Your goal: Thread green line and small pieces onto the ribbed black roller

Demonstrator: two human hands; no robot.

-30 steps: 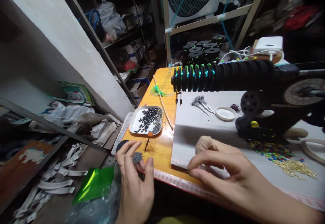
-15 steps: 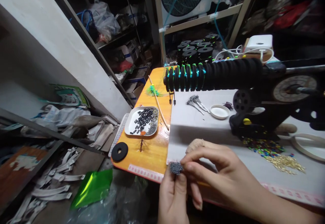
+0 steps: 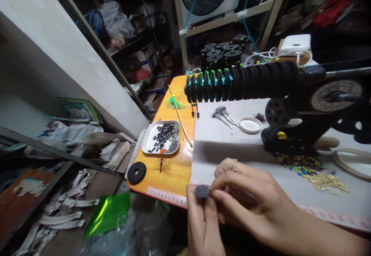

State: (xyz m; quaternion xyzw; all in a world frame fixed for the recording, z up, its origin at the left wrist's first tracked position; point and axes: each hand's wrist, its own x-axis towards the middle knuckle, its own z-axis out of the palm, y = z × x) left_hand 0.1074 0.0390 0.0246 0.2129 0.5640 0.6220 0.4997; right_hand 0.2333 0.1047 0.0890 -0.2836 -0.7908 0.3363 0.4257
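Note:
My left hand is closed around a tight grey bundle of thin strands, its many small tips pointing up between thumb and fingers. My right hand is closed in a pinch at the bundle's right edge; whatever lies between thumb and fingertip is too small to make out. A beige cloth cover wraps one finger of that hand. Beyond the hands, similar grey bunches with white stems lie on the white table cover.
A white tray of black and metal small parts stands left, near a black ring and a thin stick. A black machine carries a ridged roller wound with green threads. Gold and coloured beads lie at right.
Both hands and the grey bundle have shifted slightly right in view, and more of the bundle's tips face me. The right hand keeps its pinch beside it. The background has shifted slightly upward.

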